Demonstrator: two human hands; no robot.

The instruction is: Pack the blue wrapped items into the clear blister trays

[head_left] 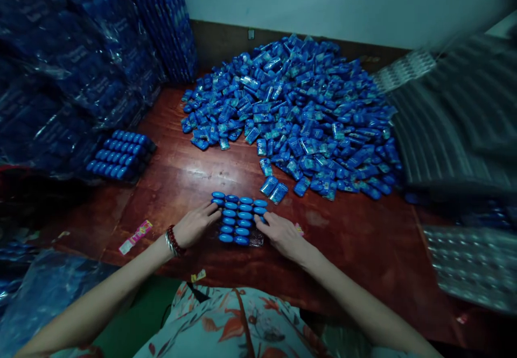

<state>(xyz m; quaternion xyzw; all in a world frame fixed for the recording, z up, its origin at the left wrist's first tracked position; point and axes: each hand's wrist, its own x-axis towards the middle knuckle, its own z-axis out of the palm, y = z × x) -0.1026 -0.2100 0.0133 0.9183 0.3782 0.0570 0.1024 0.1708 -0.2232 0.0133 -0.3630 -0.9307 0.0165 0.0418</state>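
In front of me on the table lies a clear plastic tray point(256, 238) partly filled with rows of glossy blue oval pieces point(243, 216). My left hand point(196, 226) is at the tray's left side, its fingers closed at a blue piece point(217, 202) near the upper left corner. At the right side my right hand point(283, 234) has thumb and fingers closed on another blue piece point(260, 219), partly hidden by the fingers. Two blue packets point(273, 189) lie just beyond the tray.
A large heap of blue packets point(299, 110) covers the back of the table. Filled trays point(119, 154) stand at left, beside tall wrapped blue stacks point(72, 67). Empty clear trays point(476, 264) lie at right below a big tray stack point(456, 116). A pink strip point(136, 237) lies at left.
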